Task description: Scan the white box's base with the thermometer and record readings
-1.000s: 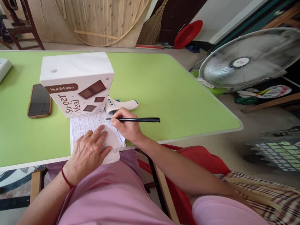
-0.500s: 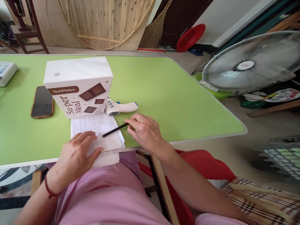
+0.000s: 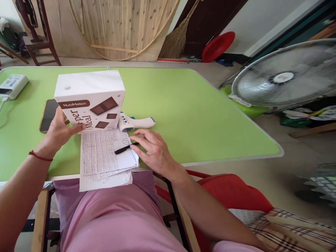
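Observation:
A white NutriMotion box [image 3: 105, 122] stands upright on the green table. My left hand [image 3: 59, 129] grips its lower left corner, thumb on the printed front and fingers round the side, partly hidden. In front of the box lies a stack of handwritten papers [image 3: 99, 154], its near edge hanging over the table edge. A black pen [image 3: 122, 149] rests on the papers. Over the pen's right end is my right hand [image 3: 152, 148], thumb and fingers apart, touching or nearly touching it. A white infrared thermometer [image 3: 140, 123] lies against the box's right side.
A phone [image 3: 48, 115] lies left of the box, partly covered by my hand. Farther left is a white device [image 3: 14, 85] with a cable. A large fan [image 3: 283, 75] stands beyond the table's right end. A red stool [image 3: 231, 189] is at my right.
My left hand has left the papers and taken hold of the box's lower left corner. My right hand has moved left, lowering the pen onto the papers and loosening its fingers.

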The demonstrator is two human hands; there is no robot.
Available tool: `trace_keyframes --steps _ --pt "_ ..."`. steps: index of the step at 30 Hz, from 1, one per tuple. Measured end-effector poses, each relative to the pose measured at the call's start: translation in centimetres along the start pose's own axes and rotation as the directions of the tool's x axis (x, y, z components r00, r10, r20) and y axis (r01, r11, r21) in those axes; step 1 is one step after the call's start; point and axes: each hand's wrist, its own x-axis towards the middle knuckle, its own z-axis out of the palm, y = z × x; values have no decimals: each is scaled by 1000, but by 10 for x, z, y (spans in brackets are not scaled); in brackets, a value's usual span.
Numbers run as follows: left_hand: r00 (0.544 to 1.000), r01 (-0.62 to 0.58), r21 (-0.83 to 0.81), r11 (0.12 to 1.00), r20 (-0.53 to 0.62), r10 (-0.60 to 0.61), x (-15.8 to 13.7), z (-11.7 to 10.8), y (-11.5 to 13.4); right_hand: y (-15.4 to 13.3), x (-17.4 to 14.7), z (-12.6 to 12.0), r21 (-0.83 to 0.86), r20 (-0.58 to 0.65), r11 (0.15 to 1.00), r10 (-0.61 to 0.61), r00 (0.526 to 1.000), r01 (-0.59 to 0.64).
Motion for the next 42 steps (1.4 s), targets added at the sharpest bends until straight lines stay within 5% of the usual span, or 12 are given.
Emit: trace_keyframes --steps 6,10,12,14,17,20,23,25,28,32,42 --pt "1000 15 -44 999 -7 -16 -1 -2 -3 27 38 -3 -152 224 986 107 969 -74" --pt "999 8 44 999 -36 -6 -9 -3 1 40 65 1 -162 474 985 129 871 -58" --pt "1000 6 72 997 -24 -4 -14 -2 4 44 72 0 -125 537 983 182 824 -135" --pt "1000 19 74 997 -12 -18 -18 -1 6 45 74 -4 -61 476 953 290 830 -297" --pt "999 51 84 995 -5 -51 -21 2 7 33 65 -15 220 142 823 504 852 -524" --pt "998 58 140 988 0 -58 -20 4 4 -2 45 -26 654 -57 647 560 827 -393" --pt "999 38 162 986 29 -44 -19 6 -1 -51 24 -28 899 166 283 484 859 -333" --pt "997 4 145 989 74 -15 -18 7 -3 -79 14 -23 906 369 31 429 825 -421" --pt "979 -49 71 996 203 34 -19 10 -3 -100 7 -7 845 533 -179 356 768 -504" --pt "966 -51 40 998 254 39 -21 12 1 -102 8 9 800 600 -272 346 721 -535" --pt "966 -78 60 995 250 60 -19 14 2 -102 13 13 796 604 -308 345 719 -521"
